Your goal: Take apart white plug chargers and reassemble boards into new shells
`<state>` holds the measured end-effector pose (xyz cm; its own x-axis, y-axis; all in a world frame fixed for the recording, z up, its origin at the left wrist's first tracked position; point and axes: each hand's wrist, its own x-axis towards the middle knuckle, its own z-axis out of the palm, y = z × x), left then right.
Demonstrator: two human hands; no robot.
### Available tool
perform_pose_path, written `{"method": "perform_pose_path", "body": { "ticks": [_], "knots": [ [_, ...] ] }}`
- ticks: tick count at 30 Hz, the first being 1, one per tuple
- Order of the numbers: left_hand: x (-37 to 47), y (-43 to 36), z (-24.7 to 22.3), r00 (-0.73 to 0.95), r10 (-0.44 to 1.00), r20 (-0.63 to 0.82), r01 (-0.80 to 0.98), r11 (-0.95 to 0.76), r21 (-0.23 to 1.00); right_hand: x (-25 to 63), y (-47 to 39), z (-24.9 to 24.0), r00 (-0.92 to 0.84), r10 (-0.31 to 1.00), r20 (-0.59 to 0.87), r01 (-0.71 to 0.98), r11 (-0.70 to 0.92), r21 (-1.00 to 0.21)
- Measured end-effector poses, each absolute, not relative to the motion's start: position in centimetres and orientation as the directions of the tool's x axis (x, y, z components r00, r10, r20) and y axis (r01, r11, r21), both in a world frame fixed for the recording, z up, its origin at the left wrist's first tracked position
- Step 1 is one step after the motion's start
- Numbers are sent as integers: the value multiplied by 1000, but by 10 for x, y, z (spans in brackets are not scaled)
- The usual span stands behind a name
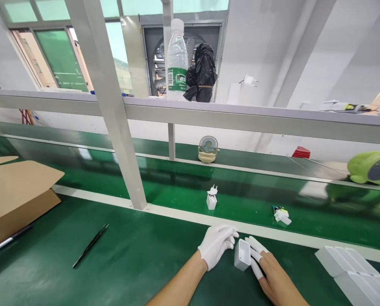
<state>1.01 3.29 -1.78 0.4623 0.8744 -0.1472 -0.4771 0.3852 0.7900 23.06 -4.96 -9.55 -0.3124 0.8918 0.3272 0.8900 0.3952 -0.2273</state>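
A small white plastic housing point(242, 255), its hollow open end visible, stands on the green work surface between my hands. My left hand point(218, 244), in a white glove, is just left of it with loosely bent fingers and nothing visible in them. On the other side is my right hand point(264, 263), bare except for white finger covers. Its fingers are stretched out and apart, their tips at or against the housing's right side; I cannot tell if they press on it. Beyond, on the green belt, stands a white charger-like piece with plug pins point(212, 198).
A small circuit board with white parts point(281, 215) lies on the belt. Several white housings point(355, 272) sit at right. Black tweezers point(90, 246) and a cardboard box point(20, 195) are at left. A metal post point(113, 106) rises beside the belt; a shelf point(241, 121) crosses above.
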Motion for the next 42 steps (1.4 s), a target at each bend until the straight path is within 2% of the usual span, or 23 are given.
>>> {"method": "perform_pose_path", "body": {
  "ticks": [7, 13, 17, 25, 27, 30, 42],
  "knots": [
    [10, 31, -11, 453, 884, -115, -432, 331, 839, 215, -45, -80, -304, 840, 449, 858, 446, -253],
    [9, 30, -5, 450, 886, -111, -395, 309, 865, 210, -46, -80, -285, 848, 447, 866, 428, -259],
    [8, 31, -2, 440, 891, -112, -394, 304, 867, 206, -45, -71, -283, 897, 340, 882, 382, -276],
    [7, 28, 13, 440, 878, -189, -389, 376, 841, 207, -33, -56, -320, 947, 1, 906, 306, -293],
    [7, 28, 13, 450, 875, -179, -381, 370, 847, 208, -32, -56, -320, 947, -34, 909, 296, -292],
    [8, 29, 12, 452, 875, -175, -392, 370, 842, 210, -32, -59, -330, 944, -6, 904, 314, -290],
    [8, 29, 0, 482, 867, -124, -452, 367, 813, 218, -42, -80, -329, 892, 309, 874, 412, -259]
  ]
}}
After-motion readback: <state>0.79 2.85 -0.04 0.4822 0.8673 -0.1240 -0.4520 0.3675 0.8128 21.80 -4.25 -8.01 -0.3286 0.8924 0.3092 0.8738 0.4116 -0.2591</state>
